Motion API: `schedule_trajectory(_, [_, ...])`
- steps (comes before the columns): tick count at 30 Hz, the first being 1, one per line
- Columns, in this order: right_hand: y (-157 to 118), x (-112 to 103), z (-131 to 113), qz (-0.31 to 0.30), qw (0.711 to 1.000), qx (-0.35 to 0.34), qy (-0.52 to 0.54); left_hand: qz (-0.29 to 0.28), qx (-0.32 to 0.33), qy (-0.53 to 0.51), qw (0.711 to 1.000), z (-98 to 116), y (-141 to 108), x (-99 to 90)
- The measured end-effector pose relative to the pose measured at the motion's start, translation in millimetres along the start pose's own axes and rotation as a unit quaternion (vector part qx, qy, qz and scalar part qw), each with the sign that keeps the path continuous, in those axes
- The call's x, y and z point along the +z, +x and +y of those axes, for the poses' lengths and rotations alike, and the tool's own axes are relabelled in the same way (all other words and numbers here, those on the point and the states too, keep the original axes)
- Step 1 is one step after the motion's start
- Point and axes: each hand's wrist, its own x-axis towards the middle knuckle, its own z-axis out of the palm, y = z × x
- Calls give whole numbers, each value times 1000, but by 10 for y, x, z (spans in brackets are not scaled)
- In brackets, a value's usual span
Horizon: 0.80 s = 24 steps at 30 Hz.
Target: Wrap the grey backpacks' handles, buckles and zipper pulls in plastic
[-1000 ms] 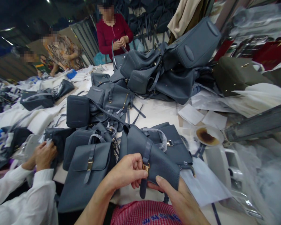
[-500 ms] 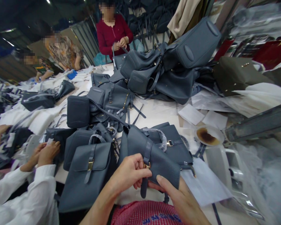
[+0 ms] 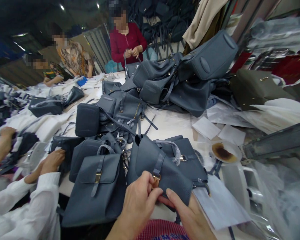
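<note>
A dark blue-grey leather bag (image 3: 145, 153) lies tilted in front of me, its flap towards my body. My left hand (image 3: 141, 195) is closed at the flap's gold buckle (image 3: 156, 180), thumb and fingers pinching the strap there; the strap's loose end is hidden behind the fingers. My right hand (image 3: 183, 208) grips the lower edge of the flap, thumb on top and fingers underneath. Behind it lies a second bag (image 3: 187, 150) with a plastic-wrapped handle. On the left stands a similar backpack (image 3: 95, 186) with its strap fastened down.
Beside me on the left, a co-worker in white sleeves (image 3: 43, 196) handles a dark bag. A pile of bags (image 3: 162, 80) covers the table's back. On the right are a dish of brown liquid (image 3: 223, 151), white paper (image 3: 220, 200) and a grey metal bar (image 3: 277, 138). More people stand across the table.
My left hand has moved up over the buckle, and the strap end that hung below it is now covered. My right hand keeps its grip. The view has tilted slightly upward.
</note>
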Motion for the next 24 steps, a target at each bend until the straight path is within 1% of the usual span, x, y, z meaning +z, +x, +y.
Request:
schedule_trajectory(3, [8,19,68,-9,1000,-4,-13,3,-9,10,1000,-35,-34,72])
schedule_trajectory(9, [-20,-6,95,-13,997,9,-75,33,14,85,996,-139,-91,223])
schedule_trajectory(12, [-25,-9,101,-6,997,8,-74,20,36,72,997,-186,-90,260])
schedule_trajectory(15, [-22,11,120,6,999,-8,-47,12,53,47,997,-227,-63,252])
schedule_trajectory(17, [-18,34,136,10,1000,-7,-14,22,57,46,997,-254,-42,232])
schedule_trajectory(20, [-8,66,153,0,1000,3,24,42,55,39,997,-285,-37,183])
schedule_trajectory(22, [0,72,157,-7,999,8,32,50,51,1,997,-280,-59,144])
schedule_trajectory(24, [3,65,157,-1,1000,6,26,53,42,-47,997,-250,-91,110])
